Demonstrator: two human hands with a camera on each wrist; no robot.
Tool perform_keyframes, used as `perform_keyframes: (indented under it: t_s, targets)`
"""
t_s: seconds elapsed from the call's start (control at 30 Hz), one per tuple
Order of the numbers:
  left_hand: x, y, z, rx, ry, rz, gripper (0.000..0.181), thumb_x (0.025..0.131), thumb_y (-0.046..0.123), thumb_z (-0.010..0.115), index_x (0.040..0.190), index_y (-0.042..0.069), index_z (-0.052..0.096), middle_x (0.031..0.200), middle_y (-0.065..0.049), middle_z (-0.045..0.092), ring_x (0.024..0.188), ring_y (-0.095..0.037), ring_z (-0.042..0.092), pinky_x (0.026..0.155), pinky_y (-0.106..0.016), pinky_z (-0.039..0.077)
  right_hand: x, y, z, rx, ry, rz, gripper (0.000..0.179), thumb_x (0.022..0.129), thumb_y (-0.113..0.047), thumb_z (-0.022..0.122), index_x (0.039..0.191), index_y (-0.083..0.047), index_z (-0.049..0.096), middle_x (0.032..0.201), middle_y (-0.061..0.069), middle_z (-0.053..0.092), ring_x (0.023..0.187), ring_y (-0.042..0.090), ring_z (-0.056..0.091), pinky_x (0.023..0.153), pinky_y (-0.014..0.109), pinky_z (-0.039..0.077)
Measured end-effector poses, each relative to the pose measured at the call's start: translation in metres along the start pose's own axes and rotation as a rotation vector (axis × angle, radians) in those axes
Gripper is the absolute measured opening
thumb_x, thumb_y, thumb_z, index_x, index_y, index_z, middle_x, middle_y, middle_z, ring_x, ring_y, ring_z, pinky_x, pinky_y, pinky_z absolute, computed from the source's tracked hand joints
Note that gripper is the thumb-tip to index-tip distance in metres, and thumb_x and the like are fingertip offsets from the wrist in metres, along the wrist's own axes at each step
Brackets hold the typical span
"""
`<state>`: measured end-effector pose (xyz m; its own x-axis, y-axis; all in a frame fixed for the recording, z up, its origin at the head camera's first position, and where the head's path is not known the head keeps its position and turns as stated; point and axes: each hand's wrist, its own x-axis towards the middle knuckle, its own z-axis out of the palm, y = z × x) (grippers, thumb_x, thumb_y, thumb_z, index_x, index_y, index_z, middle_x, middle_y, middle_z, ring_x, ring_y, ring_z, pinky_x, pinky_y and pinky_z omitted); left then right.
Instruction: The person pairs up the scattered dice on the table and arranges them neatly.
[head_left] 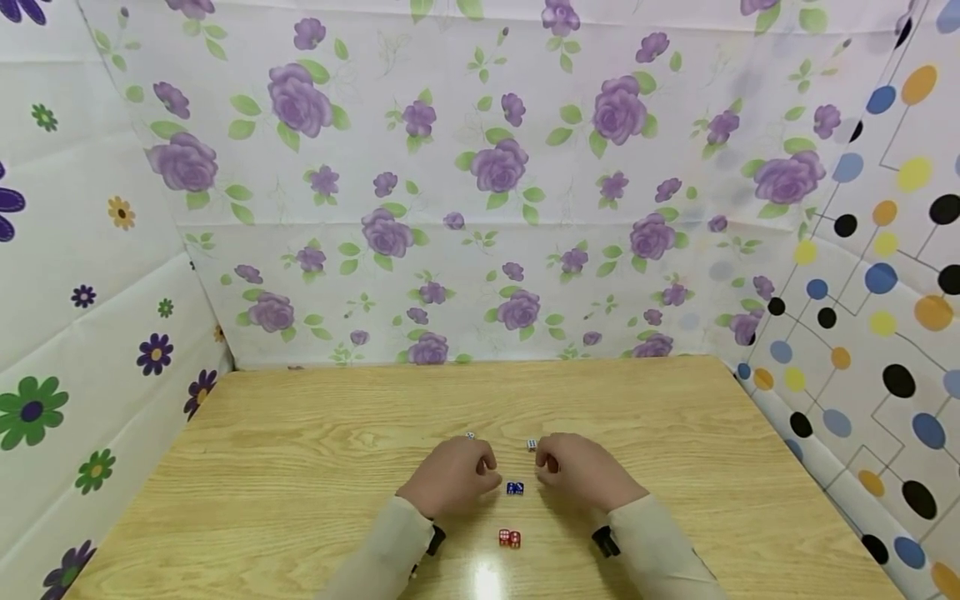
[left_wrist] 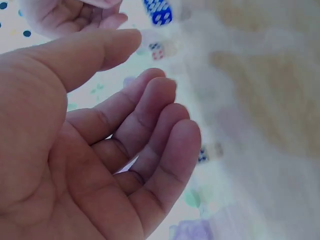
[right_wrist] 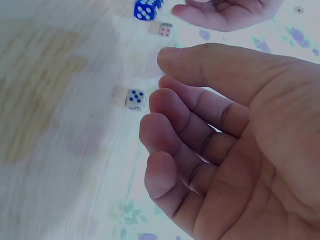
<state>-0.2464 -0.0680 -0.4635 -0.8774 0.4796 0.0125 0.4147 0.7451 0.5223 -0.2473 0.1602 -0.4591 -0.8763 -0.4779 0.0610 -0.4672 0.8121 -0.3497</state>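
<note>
Both hands hover over the table's middle, fingers loosely bent, nothing held. Between my left hand point(head_left: 456, 477) and my right hand point(head_left: 581, 468) sit two blue dice point(head_left: 515, 488) with white pips, side by side. One white die point(head_left: 532, 445) lies just off the right fingertips; in the right wrist view this white die point(right_wrist: 135, 99) shows blue pips. Another white die point(head_left: 470, 435) is partly hidden behind the left hand, and in the left wrist view a white die point(left_wrist: 202, 154) peeks out past the fingertips. Nearer the front, two red dice point(head_left: 509, 538) lie together between the forearms.
The wood-grain table point(head_left: 315, 467) reaches back to a flowered cloth wall point(head_left: 450, 275). A daisy-print cloth point(head_left: 82, 350) hangs at the left, a dotted cloth point(head_left: 862, 333) at the right. Dark wrist straps point(head_left: 606, 542) sit on the sleeves.
</note>
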Motion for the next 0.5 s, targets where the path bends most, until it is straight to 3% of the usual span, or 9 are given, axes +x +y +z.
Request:
perform_keyframes:
  t_s: [0.33, 0.5]
  targets:
    - [-0.004, -0.009, -0.022, 0.029, 0.129, 0.006, 0.018, 0.088, 0.026, 0.066, 0.1, 0.013, 0.065, 0.071, 0.01, 0.053, 0.056, -0.008, 0.048, 0.054, -0.026, 0.042, -0.001, 0.004, -0.005, -0.007, 0.065, 0.043, 0.008, 0.085, -0.02, 0.07, 0.09, -0.015, 0.066, 0.076, -0.01, 0.054, 0.066, 0.005, 0.048, 0.061, 0.027, 0.044]
    - [-0.003, -0.014, -0.027, 0.033, 0.148, -0.02, 0.019, 0.088, 0.026, 0.066, 0.102, 0.013, 0.065, 0.07, 0.009, 0.052, 0.054, -0.008, 0.046, 0.052, -0.026, 0.04, -0.001, 0.007, -0.005, -0.019, 0.116, 0.057, 0.009, 0.085, -0.02, 0.071, 0.091, -0.016, 0.065, 0.077, -0.01, 0.055, 0.067, 0.005, 0.048, 0.062, 0.027, 0.044]
